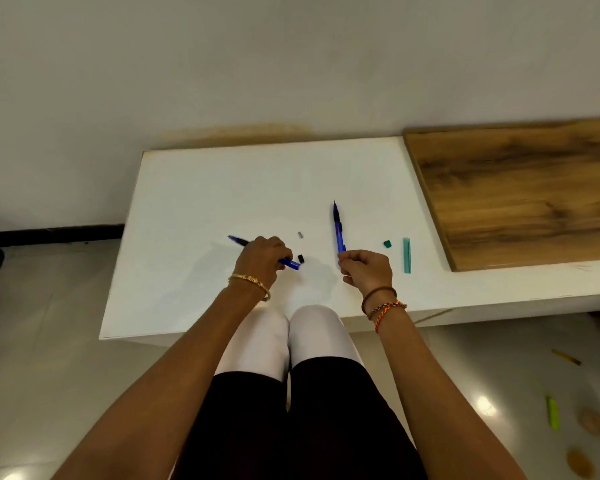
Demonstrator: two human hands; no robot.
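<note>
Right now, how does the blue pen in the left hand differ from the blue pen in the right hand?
Pose: the left blue plastic pen lies nearly crosswise, tip to the left; the right blue plastic pen points away from the body.
Grip: the left hand wraps the left pen's middle, both ends showing; the right hand pinches only the right pen's near end.
Shared: both slim, blue, pointed, over the white table.

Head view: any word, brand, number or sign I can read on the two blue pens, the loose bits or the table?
No text can be read anywhere.
Left blue pen, held by the left hand: any print is too small and blurred.
Right blue pen, pinched by the right hand: the same.
Teal strip, teal cap, black piece, grey piece: plain.
White table, wooden board: no lettering.
</note>
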